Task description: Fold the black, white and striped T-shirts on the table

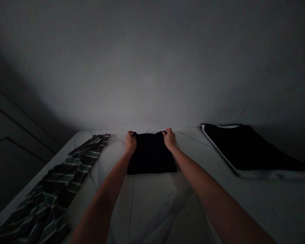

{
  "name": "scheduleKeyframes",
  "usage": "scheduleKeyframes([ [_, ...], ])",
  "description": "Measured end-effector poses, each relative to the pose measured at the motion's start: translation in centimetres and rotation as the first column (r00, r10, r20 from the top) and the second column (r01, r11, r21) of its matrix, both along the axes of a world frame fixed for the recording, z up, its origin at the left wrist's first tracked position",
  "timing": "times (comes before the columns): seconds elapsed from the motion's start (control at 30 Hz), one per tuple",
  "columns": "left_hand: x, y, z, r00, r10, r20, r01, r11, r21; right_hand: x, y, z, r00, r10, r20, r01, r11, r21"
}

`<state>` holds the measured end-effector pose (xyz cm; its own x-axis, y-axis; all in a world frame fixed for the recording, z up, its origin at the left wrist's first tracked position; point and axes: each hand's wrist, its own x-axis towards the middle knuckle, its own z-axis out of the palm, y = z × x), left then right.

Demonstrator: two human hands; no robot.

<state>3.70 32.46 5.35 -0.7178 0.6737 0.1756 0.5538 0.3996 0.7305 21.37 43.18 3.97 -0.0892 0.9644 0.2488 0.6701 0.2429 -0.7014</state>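
A folded black garment [151, 154] lies on the pale marble-look table [152, 200], near its far edge by the wall. My left hand [130, 141] is closed on the garment's far left corner. At the far right corner my right hand [169, 138] pinches the cloth in the same way. Both arms reach straight forward over the table. The room is dim.
A dark striped garment [58, 186] lies stretched along the table's left side. A folded black garment with a white edge [246, 147] sits at the right. A plain grey wall [152, 67] rises right behind the table. A dark panelled surface [12, 149] is at far left.
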Motion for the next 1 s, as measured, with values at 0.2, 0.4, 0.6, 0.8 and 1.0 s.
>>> scheduleKeyframes([
  [0.2,-0.3,-0.4,-1.2,0.993,0.071,-0.092,-0.07,0.997,0.016,0.5,-0.4,-0.4,0.972,-0.125,0.198,0.142,0.988,-0.069],
  [0.4,-1.0,-1.3,-0.8,0.952,0.058,-0.3,-0.099,0.987,-0.123,0.0,-1.9,1.3,0.939,-0.134,0.316,0.161,0.985,-0.061],
  [0.6,0.1,-6.2,-0.3,0.97,-0.103,-0.218,0.023,0.939,-0.342,4.1,-6.5,1.8,0.887,0.144,0.439,-0.069,0.981,-0.183],
  [0.8,2.3,-8.8,0.1,0.965,-0.255,0.067,0.263,0.948,-0.176,6.5,-8.9,1.4,0.961,0.225,0.16,-0.15,0.912,-0.381],
  [1.0,4.8,-8.1,3.2,0.805,-0.288,0.519,0.279,0.955,0.098,8.5,-7.7,3.8,0.952,0.156,-0.265,-0.268,0.842,-0.468],
])
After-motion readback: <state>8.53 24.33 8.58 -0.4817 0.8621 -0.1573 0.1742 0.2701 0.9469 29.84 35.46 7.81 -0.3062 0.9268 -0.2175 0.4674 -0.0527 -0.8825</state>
